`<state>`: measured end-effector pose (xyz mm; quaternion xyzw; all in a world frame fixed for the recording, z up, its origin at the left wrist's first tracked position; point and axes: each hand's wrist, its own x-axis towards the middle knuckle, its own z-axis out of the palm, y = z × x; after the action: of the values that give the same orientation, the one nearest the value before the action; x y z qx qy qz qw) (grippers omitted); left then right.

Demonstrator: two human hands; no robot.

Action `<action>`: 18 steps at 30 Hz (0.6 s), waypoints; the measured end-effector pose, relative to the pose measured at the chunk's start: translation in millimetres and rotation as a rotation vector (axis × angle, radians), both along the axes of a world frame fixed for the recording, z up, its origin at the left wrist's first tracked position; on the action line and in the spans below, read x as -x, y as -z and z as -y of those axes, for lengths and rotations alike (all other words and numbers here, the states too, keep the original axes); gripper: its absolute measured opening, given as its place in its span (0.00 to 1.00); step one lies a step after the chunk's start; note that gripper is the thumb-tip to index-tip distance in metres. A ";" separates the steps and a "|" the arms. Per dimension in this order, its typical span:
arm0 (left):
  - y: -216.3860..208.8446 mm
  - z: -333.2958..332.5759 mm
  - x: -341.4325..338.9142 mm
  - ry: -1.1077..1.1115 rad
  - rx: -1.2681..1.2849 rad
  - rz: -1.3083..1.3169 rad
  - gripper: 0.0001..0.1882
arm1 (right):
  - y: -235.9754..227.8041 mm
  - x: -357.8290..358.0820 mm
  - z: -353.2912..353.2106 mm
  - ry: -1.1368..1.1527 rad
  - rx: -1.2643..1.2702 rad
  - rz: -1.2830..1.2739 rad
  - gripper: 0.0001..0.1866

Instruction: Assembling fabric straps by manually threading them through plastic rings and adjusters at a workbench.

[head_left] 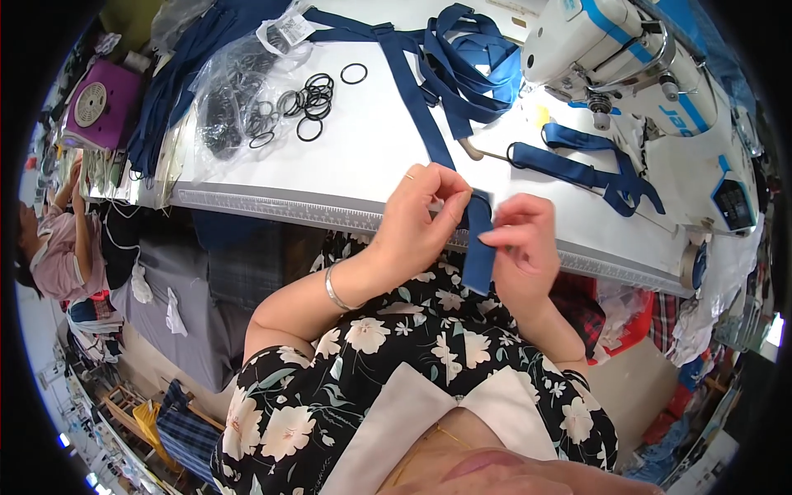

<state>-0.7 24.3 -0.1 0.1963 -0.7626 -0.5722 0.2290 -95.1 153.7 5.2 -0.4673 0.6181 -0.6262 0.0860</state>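
My left hand (422, 206) pinches a navy blue fabric strap (477, 262) at the table's front edge. Thumb and fingertips press together near the strap's fold. On the other side, my right hand (528, 246) has its thumb and fingers closed at the strap's right edge, slightly blurred. The short end of the strap hangs down between both hands. From behind my left hand a long blue strip (412, 107) runs back across the white table. Whether a ring sits in the fold is hidden by my fingers.
Several black rings (316, 99) lie beside a clear plastic bag (227, 107) of more rings. A coiled blue strap (474, 62) is at the back. A white and blue sewing machine (610, 66) stands right, near another strap (569, 165). A ruler strip (313, 216) edges the table.
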 end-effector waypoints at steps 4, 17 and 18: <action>-6.1 40.2 9.4 -0.160 0.466 -0.045 0.09 | -19.9 11.6 -24.7 -0.167 0.043 0.023 0.15; 5.0 212.3 93.0 -0.331 1.044 0.588 0.14 | -26.3 13.6 -48.5 -0.405 0.069 0.161 0.14; 5.3 215.3 94.1 -0.328 1.045 0.585 0.14 | -27.3 14.5 -48.5 -0.401 0.069 0.160 0.14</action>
<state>-94.8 -190.9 -5.4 0.3216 -0.9331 -0.0033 0.1612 -109.6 202.2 32.4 -0.5322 0.4823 -0.6524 0.2418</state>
